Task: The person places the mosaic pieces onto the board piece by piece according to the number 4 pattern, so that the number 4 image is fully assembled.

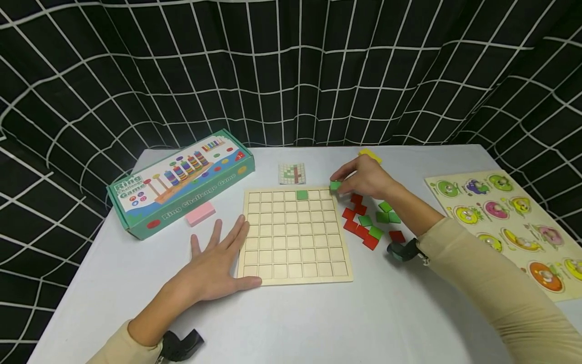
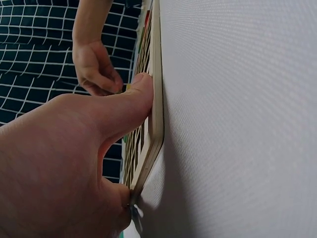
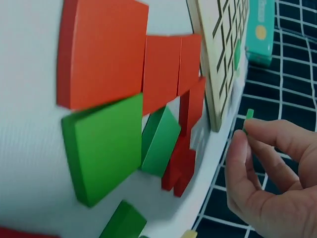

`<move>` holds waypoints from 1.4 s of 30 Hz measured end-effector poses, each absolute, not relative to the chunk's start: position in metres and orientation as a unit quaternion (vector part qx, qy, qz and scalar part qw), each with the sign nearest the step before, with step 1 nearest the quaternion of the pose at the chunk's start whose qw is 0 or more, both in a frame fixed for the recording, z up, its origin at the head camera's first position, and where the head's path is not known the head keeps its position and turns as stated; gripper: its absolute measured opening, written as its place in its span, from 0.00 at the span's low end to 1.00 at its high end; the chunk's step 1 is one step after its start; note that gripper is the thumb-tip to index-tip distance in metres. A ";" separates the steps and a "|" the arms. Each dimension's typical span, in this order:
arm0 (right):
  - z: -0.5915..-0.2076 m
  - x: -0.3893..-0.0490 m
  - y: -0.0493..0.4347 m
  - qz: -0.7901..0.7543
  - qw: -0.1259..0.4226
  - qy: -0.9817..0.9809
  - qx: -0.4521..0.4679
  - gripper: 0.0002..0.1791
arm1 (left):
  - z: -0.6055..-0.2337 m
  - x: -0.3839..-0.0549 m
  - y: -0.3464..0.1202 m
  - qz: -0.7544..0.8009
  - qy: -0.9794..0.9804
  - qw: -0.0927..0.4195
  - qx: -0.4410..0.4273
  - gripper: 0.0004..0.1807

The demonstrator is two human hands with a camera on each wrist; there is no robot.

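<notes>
The right hand (image 1: 364, 177) pinches a small green tile (image 1: 335, 185) between thumb and fingertips, at the far right corner of the gridded board (image 1: 293, 229); whether the tile touches that corner cannot be told. The left hand (image 1: 215, 270) lies with fingers spread apart at the board's left side, its thumb over the near edge.

The tile looks light, stiff and smooth, probably painted wood: hard to damage, though its flat faces may slip. Opposite edges seem the best hold, with the fingertips kept high so they stay out of the grid. The board looks thin, rigid and light enough to slide if nudged, so its raised rim is a sensible place to steady it.

1 green square (image 1: 302, 195) sits in the grid's far row; the cells nearer the person are bare. Loose red tiles (image 1: 370, 242) and green pieces (image 1: 376, 232) crowd the right edge, so a low sweep there would likely scatter them. A card (image 1: 292, 173) lies just beyond the far edge, and a pink block (image 1: 200, 214) near the left fingers. The widest room is on the table (image 1: 300, 323) in front of the board.
</notes>
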State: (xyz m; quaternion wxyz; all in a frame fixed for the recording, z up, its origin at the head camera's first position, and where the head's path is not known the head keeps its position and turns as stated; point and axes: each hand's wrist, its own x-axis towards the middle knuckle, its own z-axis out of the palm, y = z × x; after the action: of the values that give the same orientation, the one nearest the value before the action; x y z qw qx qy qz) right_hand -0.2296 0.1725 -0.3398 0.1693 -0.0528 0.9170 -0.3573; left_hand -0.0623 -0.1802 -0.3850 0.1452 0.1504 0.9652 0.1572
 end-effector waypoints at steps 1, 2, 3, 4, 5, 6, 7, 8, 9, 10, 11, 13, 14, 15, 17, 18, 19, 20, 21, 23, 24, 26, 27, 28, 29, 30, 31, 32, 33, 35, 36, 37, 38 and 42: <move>-0.340 -0.229 0.171 -0.358 0.170 0.916 -0.053 0.16 | -0.385 -0.062 -0.180 0.157 0.965 0.145 0.151 0.66; -0.340 -0.229 0.170 -0.360 0.171 0.916 -0.055 0.16 | -0.385 -0.063 -0.180 0.157 0.965 0.144 0.151 0.66; -0.340 -0.228 0.168 -0.362 0.172 0.914 -0.056 0.16 | -0.385 -0.063 -0.180 0.157 0.965 0.144 0.151 0.66; -0.340 -0.228 0.167 -0.364 0.172 0.914 -0.059 0.16 | -0.386 -0.063 -0.180 0.157 0.965 0.144 0.151 0.66; -0.341 -0.228 0.166 -0.365 0.170 0.913 -0.062 0.15 | -0.386 -0.063 -0.180 0.158 0.965 0.144 0.151 0.66; -0.341 -0.228 0.164 -0.366 0.170 0.913 -0.064 0.15 | -0.386 -0.063 -0.180 0.157 0.965 0.143 0.151 0.66; -0.342 -0.228 0.163 -0.367 0.169 0.912 -0.066 0.15 | -0.386 -0.063 -0.179 0.157 0.965 0.144 0.151 0.66; -0.342 -0.228 0.161 -0.368 0.168 0.912 -0.068 0.15 | -0.386 -0.064 -0.179 0.156 0.965 0.144 0.151 0.66; -0.343 -0.228 0.160 -0.366 0.167 0.913 -0.069 0.15 | -0.386 -0.064 -0.179 0.156 0.966 0.144 0.151 0.66; -0.343 -0.227 0.158 -0.364 0.167 0.914 -0.070 0.14 | -0.386 -0.064 -0.179 0.155 0.966 0.143 0.151 0.66; -0.343 -0.227 0.156 -0.363 0.167 0.914 -0.070 0.14 | -0.386 -0.064 -0.178 0.154 0.966 0.143 0.151 0.66; -0.344 -0.225 0.153 -0.361 0.170 0.914 -0.070 0.14 | -0.386 -0.065 -0.178 0.152 0.966 0.143 0.152 0.66; -0.344 -0.225 0.151 -0.358 0.172 0.915 -0.070 0.15 | -0.386 -0.065 -0.178 0.150 0.966 0.142 0.152 0.66; -0.344 -0.224 0.149 -0.357 0.174 0.915 -0.070 0.15 | -0.386 -0.065 -0.178 0.149 0.967 0.142 0.153 0.66; -0.345 -0.223 0.145 -0.357 0.178 0.914 -0.073 0.15 | -0.385 -0.065 -0.178 0.147 0.967 0.142 0.154 0.66; -0.345 -0.223 0.142 -0.356 0.179 0.914 -0.076 0.16 | -0.385 -0.065 -0.177 0.147 0.967 0.142 0.154 0.66; -0.345 -0.222 0.140 -0.355 0.180 0.914 -0.079 0.15 | -0.385 -0.065 -0.177 0.146 0.967 0.142 0.154 0.66; -0.345 -0.222 0.138 -0.357 0.181 0.913 -0.081 0.15 | -0.384 -0.065 -0.177 0.146 0.967 0.141 0.154 0.66; -0.345 -0.221 0.136 -0.359 0.182 0.912 -0.083 0.15 | -0.384 -0.065 -0.177 0.146 0.967 0.140 0.155 0.65; -0.345 -0.220 0.133 -0.366 0.184 0.908 -0.085 0.15 | -0.384 -0.065 -0.177 0.147 0.967 0.140 0.155 0.65; -0.345 -0.219 0.131 -0.368 0.186 0.907 -0.084 0.14 | -0.383 -0.065 -0.177 0.147 0.967 0.141 0.155 0.65; -0.345 -0.217 0.127 -0.371 0.189 0.905 -0.083 0.14 | -0.383 -0.065 -0.177 0.146 0.967 0.141 0.155 0.65; -0.345 -0.216 0.125 -0.372 0.191 0.905 -0.083 0.14 | -0.383 -0.065 -0.177 0.145 0.967 0.142 0.155 0.65; -0.345 -0.216 0.123 -0.371 0.192 0.905 -0.084 0.14 | -0.383 -0.064 -0.177 0.144 0.967 0.143 0.154 0.65; -0.346 -0.215 0.121 -0.372 0.193 0.904 -0.087 0.14 | -0.383 -0.064 -0.177 0.142 0.967 0.143 0.154 0.65; -0.346 -0.215 0.119 -0.372 0.194 0.904 -0.089 0.14 | -0.383 -0.064 -0.177 0.140 0.968 0.143 0.154 0.65; -0.347 -0.214 0.117 -0.371 0.195 0.903 -0.091 0.14 | -0.383 -0.064 -0.178 0.139 0.968 0.142 0.153 0.65; -0.347 -0.214 0.116 -0.372 0.196 0.902 -0.094 0.15 | -0.384 -0.064 -0.178 0.137 0.968 0.142 0.153 0.65; -0.348 -0.213 0.114 -0.373 0.196 0.902 -0.096 0.15 | -0.384 -0.063 -0.178 0.136 0.968 0.142 0.153 0.65; -0.348 -0.212 0.110 -0.375 0.196 0.901 -0.098 0.15 | -0.384 -0.063 -0.179 0.135 0.969 0.141 0.153 0.65; -0.348 -0.211 0.107 -0.376 0.196 0.900 -0.099 0.15 | -0.385 -0.063 -0.179 0.135 0.969 0.141 0.153 0.65; -0.348 -0.210 0.105 -0.375 0.197 0.900 -0.099 0.15 | -0.385 -0.063 -0.179 0.135 0.969 0.140 0.154 0.65; -0.348 -0.210 0.103 -0.374 0.197 0.901 -0.100 0.15 | -0.385 -0.063 -0.179 0.135 0.969 0.140 0.154 0.65; -0.349 -0.209 0.095 -0.367 0.200 0.902 -0.105 0.15 | -0.385 -0.062 -0.179 0.134 0.969 0.138 0.155 0.65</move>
State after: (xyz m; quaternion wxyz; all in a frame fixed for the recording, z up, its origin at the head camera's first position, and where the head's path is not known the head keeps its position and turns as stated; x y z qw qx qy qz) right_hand -0.2092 0.0951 -0.3491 0.2000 -0.1048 0.9024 -0.3671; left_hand -0.0625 -0.1789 -0.3851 0.1384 0.1547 0.9691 0.1336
